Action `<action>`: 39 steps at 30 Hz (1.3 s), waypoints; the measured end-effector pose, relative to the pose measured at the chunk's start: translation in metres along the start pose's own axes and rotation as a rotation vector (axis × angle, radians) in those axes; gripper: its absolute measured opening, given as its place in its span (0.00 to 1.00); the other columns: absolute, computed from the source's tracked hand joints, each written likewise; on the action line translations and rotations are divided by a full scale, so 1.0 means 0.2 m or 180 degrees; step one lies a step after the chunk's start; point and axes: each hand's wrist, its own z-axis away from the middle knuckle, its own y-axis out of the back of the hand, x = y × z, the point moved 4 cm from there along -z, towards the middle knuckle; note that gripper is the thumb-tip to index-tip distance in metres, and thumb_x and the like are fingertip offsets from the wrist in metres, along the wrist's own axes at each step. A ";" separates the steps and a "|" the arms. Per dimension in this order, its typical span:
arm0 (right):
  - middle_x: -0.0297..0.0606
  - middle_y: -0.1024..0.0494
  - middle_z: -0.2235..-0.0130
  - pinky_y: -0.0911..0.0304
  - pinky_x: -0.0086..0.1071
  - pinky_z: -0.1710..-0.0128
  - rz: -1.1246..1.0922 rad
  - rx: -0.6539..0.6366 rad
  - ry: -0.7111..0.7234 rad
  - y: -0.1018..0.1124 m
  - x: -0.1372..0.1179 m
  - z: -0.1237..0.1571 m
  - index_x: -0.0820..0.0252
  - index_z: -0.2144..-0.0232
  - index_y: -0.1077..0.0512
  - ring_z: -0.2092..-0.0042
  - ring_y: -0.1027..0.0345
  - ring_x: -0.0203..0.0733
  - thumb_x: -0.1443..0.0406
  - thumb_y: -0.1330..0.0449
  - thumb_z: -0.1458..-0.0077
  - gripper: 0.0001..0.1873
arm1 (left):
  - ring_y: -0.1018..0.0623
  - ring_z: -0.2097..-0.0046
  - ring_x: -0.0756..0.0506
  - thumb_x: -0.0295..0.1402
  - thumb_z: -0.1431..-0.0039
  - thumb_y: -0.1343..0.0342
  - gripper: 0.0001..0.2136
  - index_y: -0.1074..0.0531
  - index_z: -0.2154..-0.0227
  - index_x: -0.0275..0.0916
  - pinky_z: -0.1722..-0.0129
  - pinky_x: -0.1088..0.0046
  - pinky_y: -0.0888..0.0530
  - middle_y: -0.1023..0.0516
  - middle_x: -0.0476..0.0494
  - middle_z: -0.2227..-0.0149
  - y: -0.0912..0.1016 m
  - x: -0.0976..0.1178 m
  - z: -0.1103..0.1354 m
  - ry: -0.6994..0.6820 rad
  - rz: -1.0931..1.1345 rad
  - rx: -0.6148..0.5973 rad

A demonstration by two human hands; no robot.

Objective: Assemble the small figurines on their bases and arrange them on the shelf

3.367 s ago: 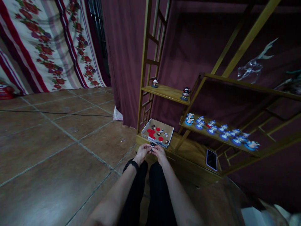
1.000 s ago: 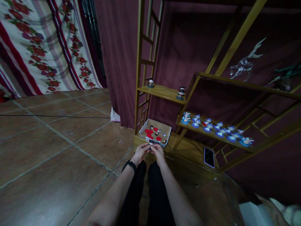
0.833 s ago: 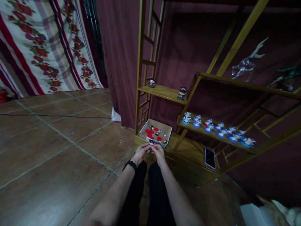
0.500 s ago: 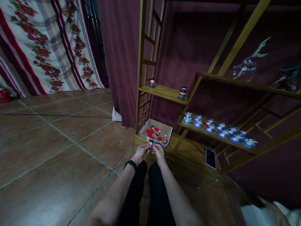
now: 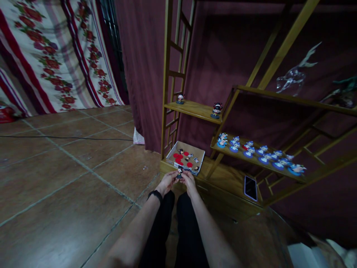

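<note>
My left hand and my right hand meet in front of me, fingers pinched together on a small dark-haired figurine held upright between them. Just beyond them a shallow cardboard box sits on the lowest wooden shelf, holding red discs and several loose figurine parts. My arms stretch out over my black-clad knees.
The wooden shelf unit carries two figurines on its upper left board and a row of several blue-based figurines on the middle board. A phone lies on the bottom board. Glass ornament above. Tiled floor and a cable to the left.
Both hands stay together on the figurine, shifting slightly. The figurine now stands a little more upright between my fingertips. The view has drifted slightly.
</note>
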 end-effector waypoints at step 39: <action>0.34 0.24 0.62 0.35 0.29 0.65 -0.0482 -0.0510 -0.0232 -0.03 -0.02 0.03 0.55 0.64 0.28 0.63 0.30 0.36 0.64 0.33 0.64 0.19 | 0.27 0.75 0.53 0.24 0.65 0.34 0.17 0.26 0.67 0.34 0.74 0.79 0.32 0.24 0.47 0.74 0.01 0.00 0.00 -0.0451 -0.0201 0.0027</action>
